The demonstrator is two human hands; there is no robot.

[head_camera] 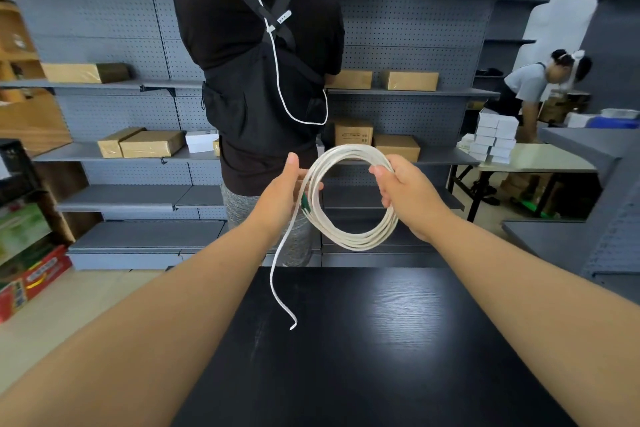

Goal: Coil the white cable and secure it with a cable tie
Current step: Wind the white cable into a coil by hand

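Note:
The white cable (356, 239) is wound into a round coil of several loops, held upright in the air beyond the far edge of the black table (374, 350). My right hand (401, 191) grips the coil's upper right side with curled fingers. My left hand (284, 191) holds the coil's left side, thumb up, near a small green piece on the cable. A loose cable end (277, 274) hangs from my left hand and curls just above the tabletop. No cable tie is visible.
A person in black stands with their back to me right behind the coil, facing grey pegboard shelves (415, 92) with cardboard boxes. Another person bends over a table (530, 159) with stacked white boxes at right. Colourful cartons (31, 274) sit on the floor at left.

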